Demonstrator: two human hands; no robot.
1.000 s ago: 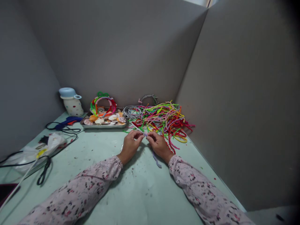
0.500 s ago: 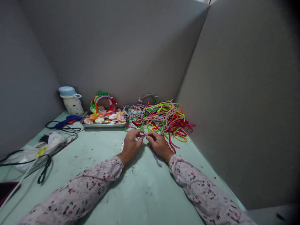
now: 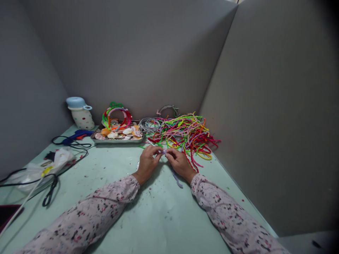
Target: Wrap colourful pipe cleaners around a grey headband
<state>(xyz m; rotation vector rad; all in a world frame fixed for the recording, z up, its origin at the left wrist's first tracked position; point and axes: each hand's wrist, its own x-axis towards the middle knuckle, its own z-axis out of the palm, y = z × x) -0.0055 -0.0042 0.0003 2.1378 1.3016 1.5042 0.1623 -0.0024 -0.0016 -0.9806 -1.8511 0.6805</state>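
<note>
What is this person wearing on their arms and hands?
Both arms are in long pale pink cloth: the left sleeve and right sleeve are speckled with small dark and reddish flecks and gathered at the wrists. The left hand and right hand are bare, without gloves.

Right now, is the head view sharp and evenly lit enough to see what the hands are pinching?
Head view: soft, even light, faint shadows under the left hand and right hand; wide-angle bending and a dark vignette at the picture's right edge; the lilac pipe cleaner they pinch looks small and slightly soft.
</note>
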